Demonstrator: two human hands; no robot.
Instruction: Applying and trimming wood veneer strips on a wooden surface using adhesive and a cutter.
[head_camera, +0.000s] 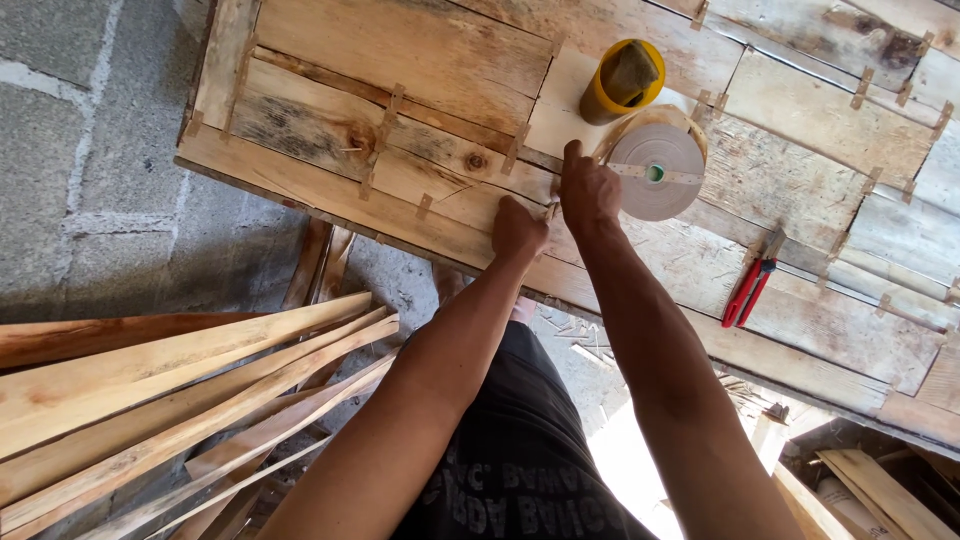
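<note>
Far left I see loose wooden slats (180, 400) leaning. My left hand (518, 232) presses, fingers curled, on the plank panel (400, 130); my right hand (588, 190) pinches a small piece beside the tape roll (657, 170), red pliers (748, 292) right.

A yellow cup (620, 82), red cutters (748, 292) and loose wooden slats (190, 400) lie nearby.

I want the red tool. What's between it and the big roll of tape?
Only bare wooden boards lie between the tape roll and the red tool, seen from the head camera.
</note>
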